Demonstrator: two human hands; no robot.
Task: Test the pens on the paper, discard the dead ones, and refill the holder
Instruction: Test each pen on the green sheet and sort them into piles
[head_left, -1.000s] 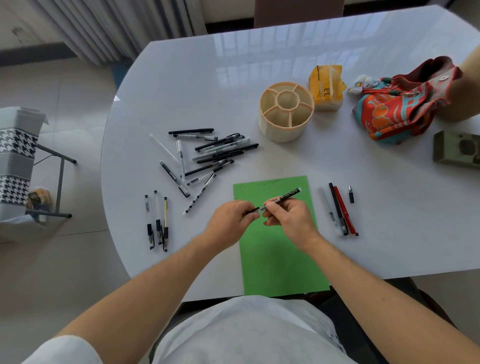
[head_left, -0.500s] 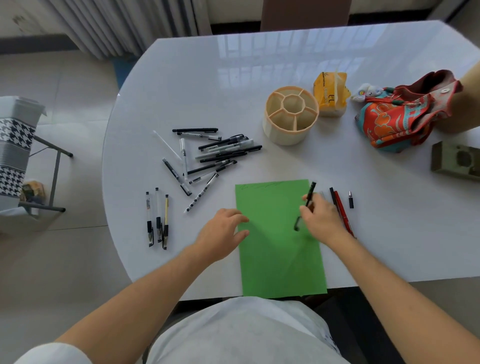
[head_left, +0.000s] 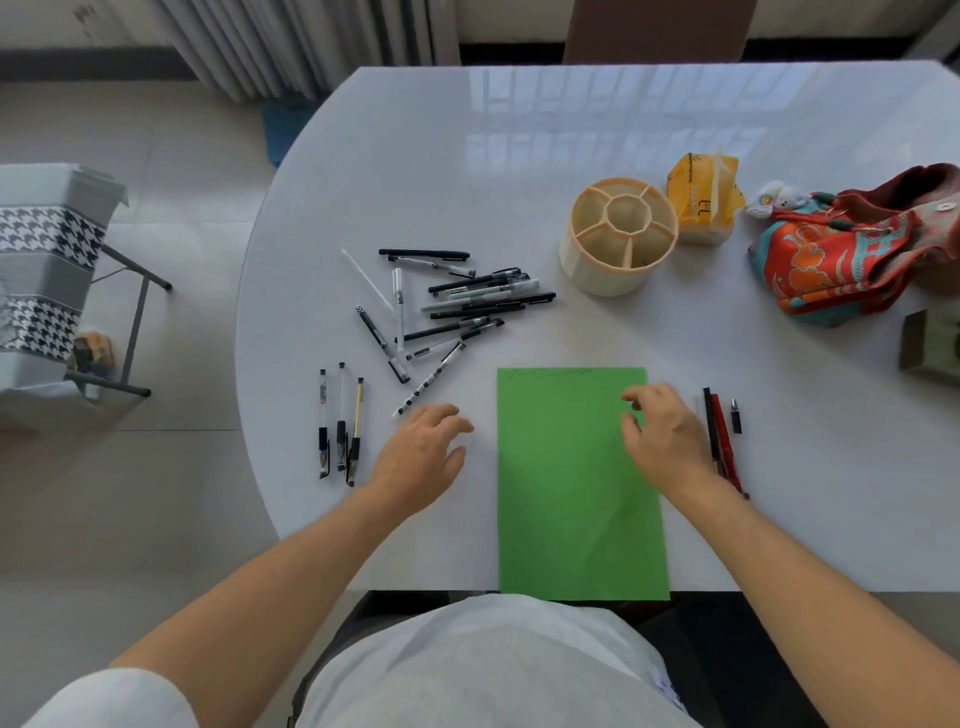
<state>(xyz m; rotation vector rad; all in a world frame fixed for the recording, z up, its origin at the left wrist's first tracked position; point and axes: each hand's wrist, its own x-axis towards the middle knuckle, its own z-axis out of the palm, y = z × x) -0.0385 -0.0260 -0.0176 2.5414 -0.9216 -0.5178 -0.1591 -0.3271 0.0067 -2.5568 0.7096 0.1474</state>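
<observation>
Both hands hover empty over a white table, between pens to be tested.

Nearest the viewer, a green sheet of paper (head_left: 576, 493) lies flat at the table's near edge, thin and light, likely to slide unless pinned. The right hand (head_left: 662, 436) hangs over its right side, fingers loosely curled, holding nothing; the left hand (head_left: 423, 457) rests just left of the sheet, fingers relaxed and apart. Just right of the right hand lie a black and a red pen (head_left: 719, 431) beside a small cap (head_left: 735, 415). Further left, three pens (head_left: 340, 423) lie in a row. Beyond, a loose pile of pens (head_left: 457, 306), slim, stiff, smooth and light, probably best pinched mid-barrel. Farthest, the cream divided holder (head_left: 618, 239) stands upright and empty.
</observation>
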